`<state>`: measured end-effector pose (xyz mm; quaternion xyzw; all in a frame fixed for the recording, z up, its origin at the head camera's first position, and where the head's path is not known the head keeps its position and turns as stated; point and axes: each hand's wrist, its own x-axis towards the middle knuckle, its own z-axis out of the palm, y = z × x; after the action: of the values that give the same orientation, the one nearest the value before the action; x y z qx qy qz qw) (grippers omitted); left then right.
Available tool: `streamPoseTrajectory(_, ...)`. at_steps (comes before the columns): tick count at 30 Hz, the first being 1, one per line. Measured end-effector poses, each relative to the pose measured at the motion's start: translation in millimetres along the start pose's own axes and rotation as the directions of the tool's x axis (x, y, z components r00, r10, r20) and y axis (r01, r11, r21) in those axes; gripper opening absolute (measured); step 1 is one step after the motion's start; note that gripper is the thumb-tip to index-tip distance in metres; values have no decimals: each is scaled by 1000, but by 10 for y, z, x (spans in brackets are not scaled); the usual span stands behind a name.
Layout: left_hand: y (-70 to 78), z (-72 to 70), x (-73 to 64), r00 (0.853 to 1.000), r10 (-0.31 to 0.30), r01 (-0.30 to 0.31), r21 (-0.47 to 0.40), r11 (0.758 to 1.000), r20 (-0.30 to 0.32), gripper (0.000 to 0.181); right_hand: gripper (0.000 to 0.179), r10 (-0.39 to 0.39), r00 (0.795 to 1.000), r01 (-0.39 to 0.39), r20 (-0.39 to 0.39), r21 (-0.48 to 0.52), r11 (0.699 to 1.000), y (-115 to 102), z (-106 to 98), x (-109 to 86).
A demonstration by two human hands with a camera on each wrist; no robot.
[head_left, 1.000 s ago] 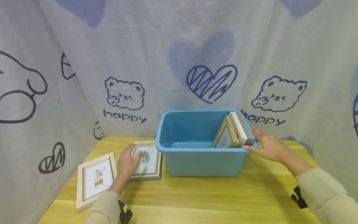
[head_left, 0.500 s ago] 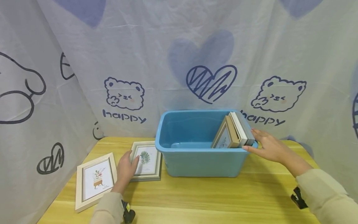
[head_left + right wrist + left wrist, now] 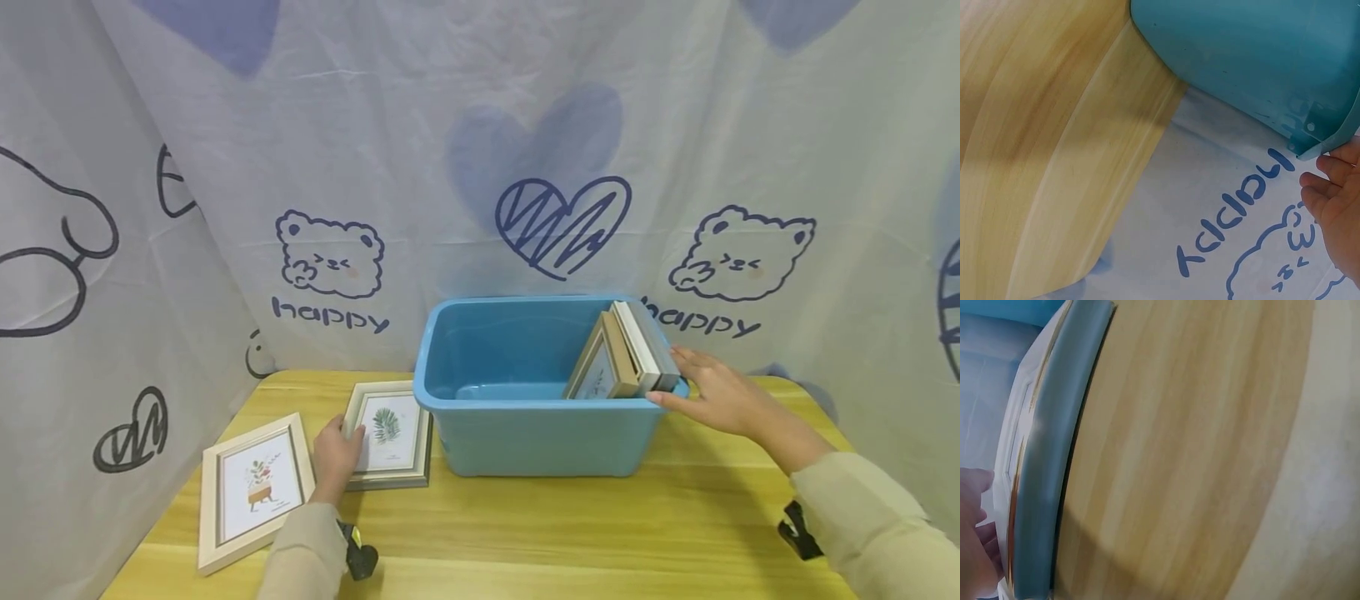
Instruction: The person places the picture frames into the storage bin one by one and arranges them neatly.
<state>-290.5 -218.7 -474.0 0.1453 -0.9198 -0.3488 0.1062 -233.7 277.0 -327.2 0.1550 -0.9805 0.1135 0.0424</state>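
Note:
My left hand (image 3: 335,454) pinches the left edge of a cream picture frame (image 3: 387,471) with a green leaf print. The thumb lies over its face, and in the left wrist view the fingers are at the edge of the frame (image 3: 1054,450). On the right, my right hand (image 3: 716,393) holds the rim of a blue plastic tub (image 3: 543,437), thumb at the front corner. Its fingers (image 3: 1319,194) curl at the rim in the right wrist view. Several picture frames (image 3: 626,354) lean together inside the tub's right end.
Left of the left hand, another cream picture frame (image 3: 213,521) with a potted plant print lies flat on the wooden table (image 3: 525,533). The tub stands close to a printed cloth backdrop (image 3: 450,208), which also hangs along the left side.
My left hand has drawn back slightly toward the near side, from over the leaf print to the frame's left edge. The leaf-print frame has turned slightly. The right hand stays at the tub rim.

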Motion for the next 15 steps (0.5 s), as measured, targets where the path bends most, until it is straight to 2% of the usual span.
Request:
streamPoseTrajectory(9,-88,67,46,999,31,-30,70,997,-10,47,85,-3,1000,3,0,-2,1000,4,7,7)
streamPoseTrajectory(15,-93,67,46,999,53,-49,215,975,-12,43,85,1,1000,-1,1,-5,1000,4,8,13)
